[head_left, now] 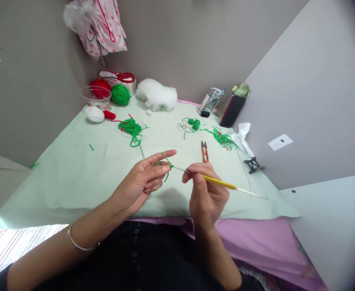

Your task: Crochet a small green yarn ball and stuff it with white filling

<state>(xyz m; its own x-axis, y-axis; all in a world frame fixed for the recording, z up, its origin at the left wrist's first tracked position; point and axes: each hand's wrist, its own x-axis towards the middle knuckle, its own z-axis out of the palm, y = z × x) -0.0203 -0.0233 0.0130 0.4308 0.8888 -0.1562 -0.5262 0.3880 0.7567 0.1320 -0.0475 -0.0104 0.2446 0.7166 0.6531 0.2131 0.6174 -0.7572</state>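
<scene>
My left hand pinches green yarn between thumb and fingers, with the strand looped over its raised index finger. A short tail dangles below the fingertips. From there the strand runs back to a loose green yarn heap on the table. My right hand grips a crochet hook by its yellow handle like a pen. The hook's thin metal end reaches the yarn at my left fingertips, and its other metal end points right. Red-handled thread snips lie just beyond my right hand.
Green yarn scraps, small green balls and a black stand lie to the right. Behind are a dark bottle, a clear cup, white stuffing, a green yarn ball and a clear tub.
</scene>
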